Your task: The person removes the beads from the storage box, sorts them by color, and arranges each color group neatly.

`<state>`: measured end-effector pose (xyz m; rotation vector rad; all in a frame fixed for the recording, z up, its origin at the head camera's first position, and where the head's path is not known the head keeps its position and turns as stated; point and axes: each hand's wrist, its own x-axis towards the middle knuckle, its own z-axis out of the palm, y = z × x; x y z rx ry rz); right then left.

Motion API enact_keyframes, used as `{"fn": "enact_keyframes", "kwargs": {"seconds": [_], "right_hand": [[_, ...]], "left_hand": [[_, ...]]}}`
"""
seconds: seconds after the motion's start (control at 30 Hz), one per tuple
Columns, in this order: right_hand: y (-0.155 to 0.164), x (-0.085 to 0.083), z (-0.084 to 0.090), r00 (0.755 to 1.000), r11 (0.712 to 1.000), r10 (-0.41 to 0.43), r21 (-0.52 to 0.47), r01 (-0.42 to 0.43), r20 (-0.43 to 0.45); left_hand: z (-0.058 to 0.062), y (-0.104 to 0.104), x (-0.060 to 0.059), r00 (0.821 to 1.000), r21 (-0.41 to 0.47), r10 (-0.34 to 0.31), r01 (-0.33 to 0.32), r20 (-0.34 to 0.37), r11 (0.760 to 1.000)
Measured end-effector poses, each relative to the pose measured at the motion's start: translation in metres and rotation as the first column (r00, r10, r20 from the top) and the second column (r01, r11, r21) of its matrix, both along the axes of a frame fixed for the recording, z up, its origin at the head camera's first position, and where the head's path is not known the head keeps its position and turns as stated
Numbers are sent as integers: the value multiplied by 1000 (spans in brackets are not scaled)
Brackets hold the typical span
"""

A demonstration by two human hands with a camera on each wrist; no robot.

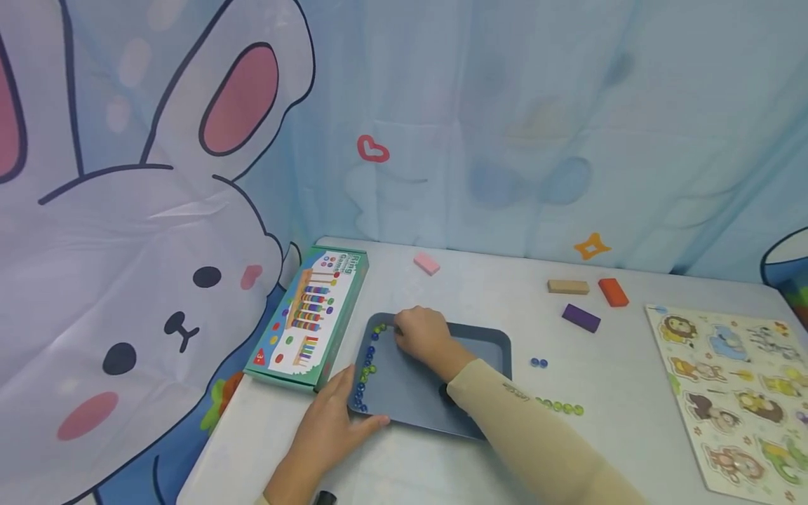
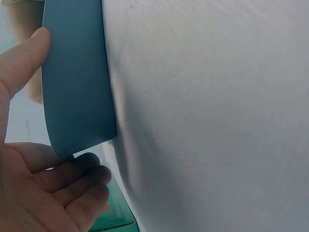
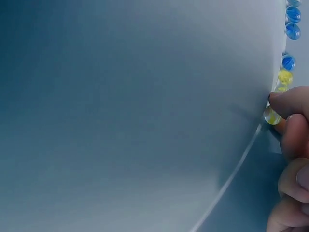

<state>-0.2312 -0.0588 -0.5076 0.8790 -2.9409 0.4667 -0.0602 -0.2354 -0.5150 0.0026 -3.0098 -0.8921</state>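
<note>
Along the left inner side of a grey-blue tray (image 1: 416,389) runs a line of blue and yellow-green glass marbles (image 1: 368,362). My right hand (image 1: 426,337) is over the tray's far left corner, its fingers curled. In the right wrist view its thumb and forefinger pinch a clear marble with yellow inside (image 3: 272,116), beside another yellow marble (image 3: 285,76) and several blue marbles (image 3: 292,31). At the tray's near left corner lies my left hand (image 1: 331,424), fingers extended along the side. Its thumb (image 2: 36,48) touches the tray's outer wall.
A green ring game box (image 1: 309,315) lies left of the tray. Rightward are two blue marbles (image 1: 539,362), a row of green marbles (image 1: 568,408), and purple (image 1: 581,318), orange (image 1: 613,292) and tan blocks (image 1: 568,287). A pink block (image 1: 426,264) lies behind; an animal puzzle board (image 1: 732,400) is far right.
</note>
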Motion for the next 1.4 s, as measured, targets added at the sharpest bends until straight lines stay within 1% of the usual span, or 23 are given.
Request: {"fn": "enact_keyframes", "kwargs": {"seconds": [0.07, 0.3, 0.47, 0.63, 0.73, 0.97, 1.23, 1.4], "right_hand": [[4, 1, 1, 1000, 1000, -9, 4, 9, 1], [19, 6, 2, 999, 999, -34, 35, 34, 1], [36, 10, 5, 999, 999, -46, 2, 46, 3], [57, 13, 18, 995, 994, -93, -52, 94, 37], [71, 14, 25, 993, 990, -116, -79, 118, 38], [105, 18, 37, 990, 981, -140, -129, 142, 28], [139, 31, 56, 984, 972, -178, -151, 180, 27], [170, 39, 61, 974, 961, -227, -154, 227, 24]], "left_hand": [[1, 1, 0, 1000, 1, -3, 3, -4, 1000], [4, 2, -1, 999, -4, 0, 0, 32, 1000], [4, 2, -3, 999, -6, 2, -2, 40, 1000], [5, 1, -4, 999, -10, 3, -2, 43, 1000], [5, 0, -4, 999, -9, 5, -5, 48, 1000], [6, -2, -3, 998, 2, 9, -9, 57, 1000], [4, -1, -2, 997, 16, 12, -13, 71, 1000], [5, 0, -1, 997, 21, 15, -16, 79, 1000]]}}
